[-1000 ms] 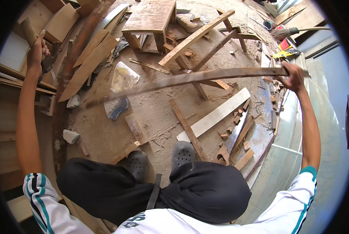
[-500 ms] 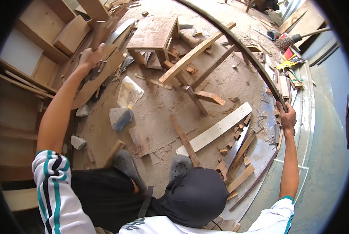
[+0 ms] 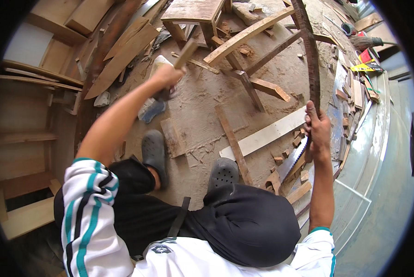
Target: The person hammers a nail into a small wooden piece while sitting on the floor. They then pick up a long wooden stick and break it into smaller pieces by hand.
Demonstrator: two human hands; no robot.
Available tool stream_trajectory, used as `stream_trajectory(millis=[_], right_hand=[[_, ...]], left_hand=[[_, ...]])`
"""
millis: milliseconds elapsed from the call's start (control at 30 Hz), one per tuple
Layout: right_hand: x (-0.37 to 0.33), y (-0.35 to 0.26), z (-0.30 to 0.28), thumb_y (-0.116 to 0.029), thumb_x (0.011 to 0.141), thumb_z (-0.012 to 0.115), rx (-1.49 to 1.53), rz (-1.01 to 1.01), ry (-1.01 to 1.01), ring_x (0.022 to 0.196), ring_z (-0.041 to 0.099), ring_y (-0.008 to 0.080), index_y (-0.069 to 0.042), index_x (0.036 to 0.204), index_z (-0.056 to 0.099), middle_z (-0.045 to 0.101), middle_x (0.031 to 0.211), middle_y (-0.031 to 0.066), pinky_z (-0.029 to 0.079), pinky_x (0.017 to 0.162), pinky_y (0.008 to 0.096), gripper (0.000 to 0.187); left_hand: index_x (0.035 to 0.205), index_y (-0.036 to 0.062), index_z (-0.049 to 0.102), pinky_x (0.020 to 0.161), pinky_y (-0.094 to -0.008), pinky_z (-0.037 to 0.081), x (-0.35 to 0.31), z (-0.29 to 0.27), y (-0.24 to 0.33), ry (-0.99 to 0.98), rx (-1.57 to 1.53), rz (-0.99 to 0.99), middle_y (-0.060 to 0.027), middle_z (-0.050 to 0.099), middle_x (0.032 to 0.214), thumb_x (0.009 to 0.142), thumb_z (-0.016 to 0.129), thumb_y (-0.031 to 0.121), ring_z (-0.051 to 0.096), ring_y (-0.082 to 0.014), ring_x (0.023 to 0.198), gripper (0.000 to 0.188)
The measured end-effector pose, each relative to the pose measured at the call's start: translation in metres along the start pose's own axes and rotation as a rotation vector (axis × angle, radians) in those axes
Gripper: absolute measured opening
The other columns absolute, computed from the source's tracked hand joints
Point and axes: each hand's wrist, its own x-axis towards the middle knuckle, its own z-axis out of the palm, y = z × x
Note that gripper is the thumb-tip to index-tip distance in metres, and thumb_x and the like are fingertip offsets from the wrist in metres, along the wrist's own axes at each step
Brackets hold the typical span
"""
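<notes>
A person's right hand (image 3: pixel 317 131) grasps a long, dark wooden batten (image 3: pixel 311 57) near its closer end, over the wood-strewn floor (image 3: pixel 195 104); likely stiff and fairly light, it should balance better held mid-length. The left hand (image 3: pixel 168 77), blurred, clutches a wooden-handled tool (image 3: pixel 186 52).

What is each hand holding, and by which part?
Right hand: long wooden strip, close to its nearer end. Left hand: wooden-handled tool; blur hides the exact grip.

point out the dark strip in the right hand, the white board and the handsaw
Dark strip (image 3: pixel 313 64): head view, its upper stretch.
White board (image 3: pixel 266 134): head view, its flat face.
Handsaw (image 3: pixel 292 161): head view, its blade.
</notes>
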Motion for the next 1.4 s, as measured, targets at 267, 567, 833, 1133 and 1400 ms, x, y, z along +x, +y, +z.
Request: stream_trajectory(millis=[267, 567, 833, 1133, 1400], right_hand=[[-0.023, 0.011, 0.032, -0.046, 0.09, 0.076, -0.104, 0.03, 0.085, 0.05, 0.04, 0.0013, -0.011, 0.089, 0.053, 0.046, 0.068, -0.007, 0.033, 0.041, 0.0186, 0.042], [-0.034, 0.021, 0.041, -0.043, 0.09, 0.077, -0.033, 0.019, 0.118, 0.05, 0.042, 0.0019, -0.01, 0.088, 0.054, 0.047, 0.068, -0.0057, 0.034, 0.041, 0.019, 0.04], [-0.035, 0.026, 0.034, -0.051, 0.086, 0.079, -0.024, -0.005, 0.151, 0.045, 0.041, 0.0026, -0.004, 0.092, 0.06, 0.046, 0.059, -0.0063, 0.034, 0.04, 0.0205, 0.05], [-0.047, 0.03, -0.013, -0.048, 0.087, 0.079, -0.081, -0.028, 0.213, 0.049, 0.042, 0.001, -0.007, 0.086, 0.054, 0.049, 0.067, -0.0058, 0.034, 0.042, 0.0188, 0.048], [-0.075, 0.029, -0.056, -0.055, 0.087, 0.076, -0.119, -0.061, 0.318, 0.064, 0.051, 0.0076, -0.002, 0.09, 0.067, 0.057, 0.069, -0.0018, 0.042, 0.058, 0.0244, 0.053]], left_hand=[[0.125, -0.0019, 0.062, 0.092, -0.0396, 0.056, -0.063, 0.121, -0.06, -0.276, 0.36, -0.246, -0.0217, 0.07, 0.113, 0.08, 0.071, 0.037, 0.071, -0.0304, 0.102, 0.061], [0.141, 0.0012, 0.034, 0.099, -0.0433, 0.053, -0.079, 0.125, -0.083, -0.183, 0.297, -0.484, -0.0203, 0.065, 0.124, 0.079, 0.076, 0.031, 0.065, -0.0318, 0.117, 0.081], [0.126, -0.0051, 0.057, 0.09, -0.0391, 0.055, -0.085, 0.11, -0.093, -0.137, 0.13, -0.401, -0.0231, 0.07, 0.115, 0.074, 0.075, 0.039, 0.072, -0.03, 0.103, 0.071], [0.103, -0.0011, 0.07, 0.048, -0.0328, 0.047, -0.061, 0.094, 0.055, -0.39, -0.072, 0.094, -0.0148, 0.072, 0.079, 0.081, 0.077, 0.041, 0.061, -0.0168, 0.051, 0.048], [0.124, 0.0011, 0.064, 0.074, -0.0352, 0.058, -0.131, 0.211, 0.187, -0.64, 0.154, 0.447, -0.0169, 0.073, 0.098, 0.075, 0.081, 0.044, 0.073, -0.0244, 0.084, 0.067]])
